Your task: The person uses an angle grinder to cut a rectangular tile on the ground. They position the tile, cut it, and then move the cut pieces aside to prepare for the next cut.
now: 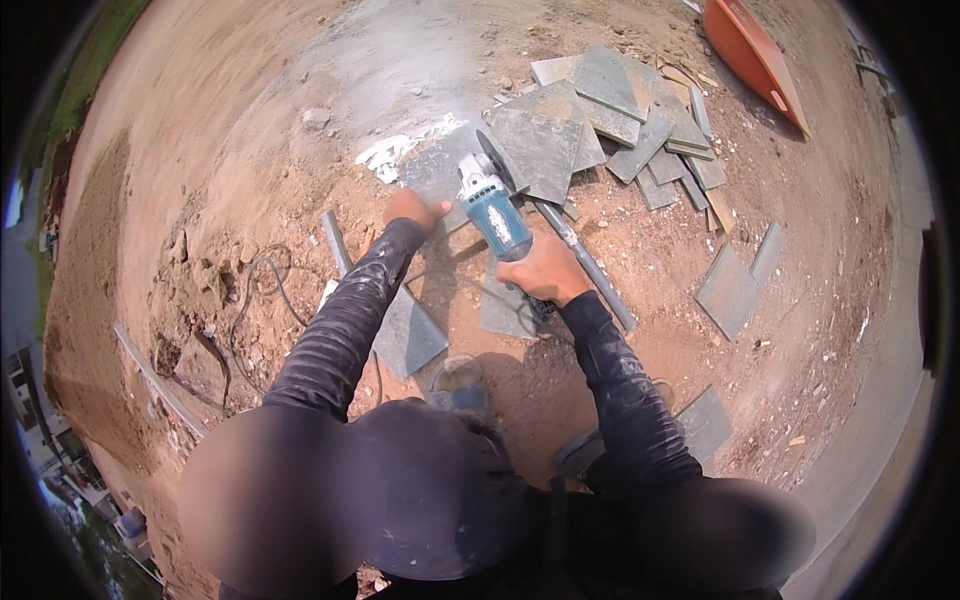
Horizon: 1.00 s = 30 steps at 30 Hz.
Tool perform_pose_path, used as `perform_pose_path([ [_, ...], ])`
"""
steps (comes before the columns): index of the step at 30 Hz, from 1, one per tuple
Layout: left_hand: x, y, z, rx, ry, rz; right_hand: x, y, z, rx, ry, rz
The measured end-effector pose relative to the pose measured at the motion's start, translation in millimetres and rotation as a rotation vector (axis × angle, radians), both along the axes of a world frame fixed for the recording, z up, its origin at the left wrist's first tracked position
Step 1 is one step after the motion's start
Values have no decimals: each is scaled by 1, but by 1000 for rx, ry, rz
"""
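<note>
My right hand [550, 268] is wrapped round the rear of a teal angle grinder [497, 215]. Its dark disc [491, 150] stands on edge at the right side of a grey stone tile [440, 163]. At that tile's near left edge, my left hand [412, 210] grips it, thumb stretched toward the grinder; the other fingers are mostly hidden. Pale dust [400, 60] spreads over the ground beyond the tile. White scraps [385, 158] lie at its far left side.
A pile of grey stone tiles [540, 125] lies at the far right, near an orange tub-like container [750, 55]. A metal bar [590, 265] is right of my right hand. Cut tiles [410, 335] lie near my feet; a cable [240, 310] curls at left.
</note>
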<state>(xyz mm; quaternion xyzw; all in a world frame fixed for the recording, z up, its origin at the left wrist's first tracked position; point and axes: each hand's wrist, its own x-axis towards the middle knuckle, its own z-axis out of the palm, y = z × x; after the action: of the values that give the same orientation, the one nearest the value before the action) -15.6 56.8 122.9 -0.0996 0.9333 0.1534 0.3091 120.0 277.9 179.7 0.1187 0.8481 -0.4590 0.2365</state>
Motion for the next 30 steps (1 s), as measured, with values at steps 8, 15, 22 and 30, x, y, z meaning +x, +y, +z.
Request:
perform_pose_path([
  [8, -4, -8, -14, -36, 21, -1, 2, -2, -13, 78, 7, -87],
  [15, -2, -4, -4, -3, 14, -15, -4, 3, 4, -19, -56, -23],
  [22, -2, -2, -3, -29, 1, 5, -6, 0, 4, 11, -34, 0],
  [30, -1, -2, -4, -27, 6, 0, -10, 1, 3, 20, -69, 26],
])
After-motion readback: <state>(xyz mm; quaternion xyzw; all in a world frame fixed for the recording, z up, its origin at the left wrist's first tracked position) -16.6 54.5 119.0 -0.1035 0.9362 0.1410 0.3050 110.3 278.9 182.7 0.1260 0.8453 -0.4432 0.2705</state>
